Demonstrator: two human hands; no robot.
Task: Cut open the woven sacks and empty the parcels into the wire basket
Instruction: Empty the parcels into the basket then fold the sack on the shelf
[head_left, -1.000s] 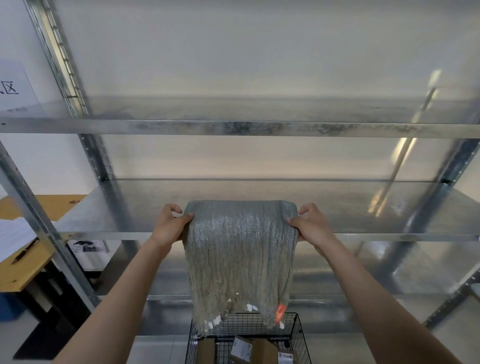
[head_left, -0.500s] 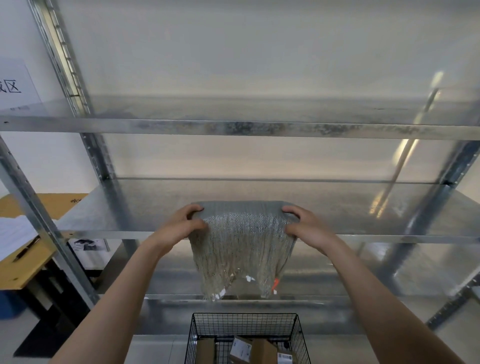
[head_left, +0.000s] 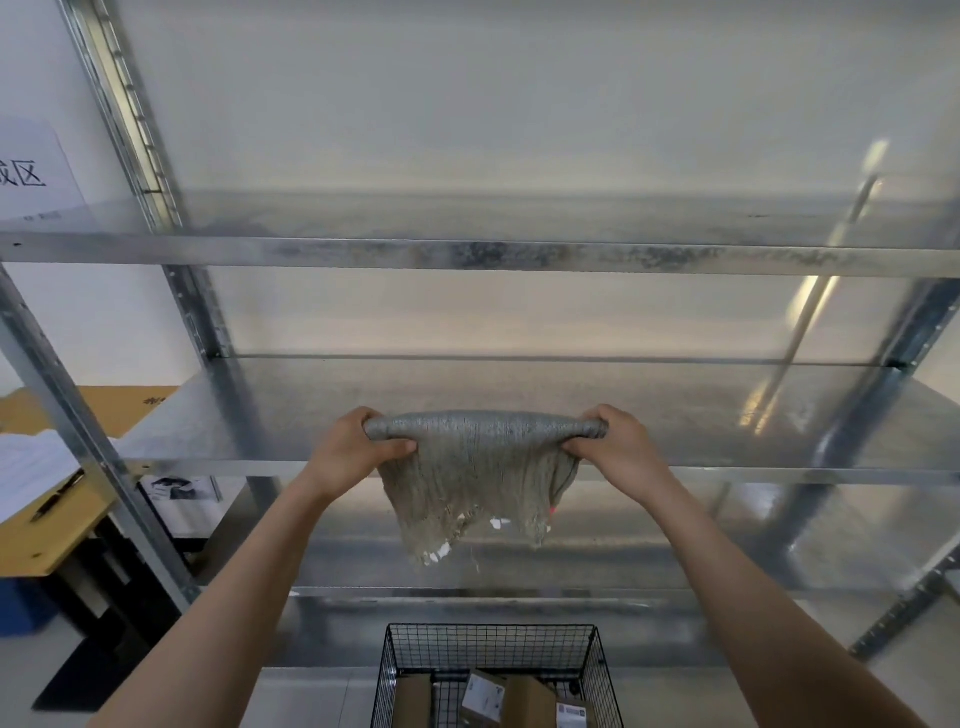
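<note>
A grey woven sack (head_left: 480, 478) hangs limp in front of the metal shelving, its top edge rolled into a tight tube. My left hand (head_left: 358, 449) grips the left end of that roll and my right hand (head_left: 613, 444) grips the right end, both with fingers curled round it. The sack's frayed cut edge dangles well above the black wire basket (head_left: 491, 642) at the bottom. Brown cardboard parcels (head_left: 511, 699) with white labels lie inside the basket.
Galvanised steel shelving (head_left: 467, 257) fills the view, its middle shelf (head_left: 727, 415) just behind my hands. A wooden desk (head_left: 47, 535) with papers and a pen stands at the left. A blue bin (head_left: 21, 605) sits under it.
Both hands have rolled the sack's top edge over, so the hanging part has grown shorter and its lower edge has risen clear of the basket.
</note>
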